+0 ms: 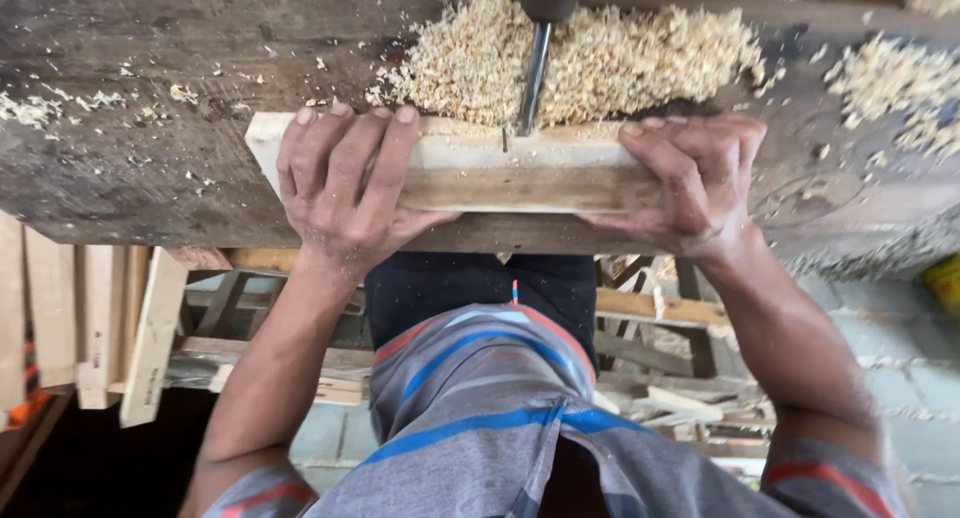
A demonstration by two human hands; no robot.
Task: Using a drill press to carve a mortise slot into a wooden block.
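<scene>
Pale wooden block (520,173) lies mid-frame on the tabletop (130,168), left hand (345,193) and right hand (690,183) clamped over its ends, drill bit (533,78) touching its far edge amid sawdust (620,58).

head cam | looks steeply down, close over workbench (130,98) (single view, nothing shared)

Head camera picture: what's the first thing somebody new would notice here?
Probably the two hands gripping a pale wooden block on a dark, worn workbench, the left hand on its left end and the right hand on its right end. Next, the dark drill bit coming down at the block's far edge, with a big heap of wood shavings piled behind it.
</scene>
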